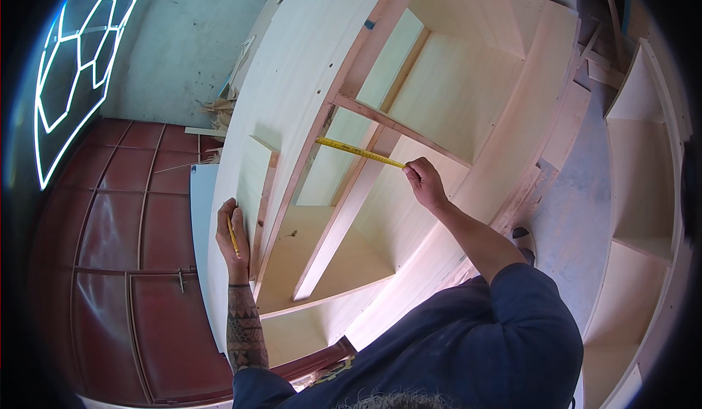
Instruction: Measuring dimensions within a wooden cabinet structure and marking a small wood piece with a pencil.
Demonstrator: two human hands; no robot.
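My right hand [426, 184] pinches the near end of a yellow measuring tape [362, 153]. The strip spans an opening of a pale plywood cabinet frame [398, 125], and its other end meets the frame's left edge. A yellow pencil [232, 235] sits between the fingers of my left hand [235, 226]. That hand rests on the cabinet's broad pale side panel [292, 65], against a loose wooden board [259, 182] lying on it. The board's near end is beside my fingers.
Red metal doors [110, 226] with a bolt stand at the left. Wood offcuts [219, 113] are piled beyond the panel. Another open plywood cabinet [640, 190] is at the right, across a strip of grey floor [574, 211]. Glowing hexagonal lights [80, 51] hang at the upper left.
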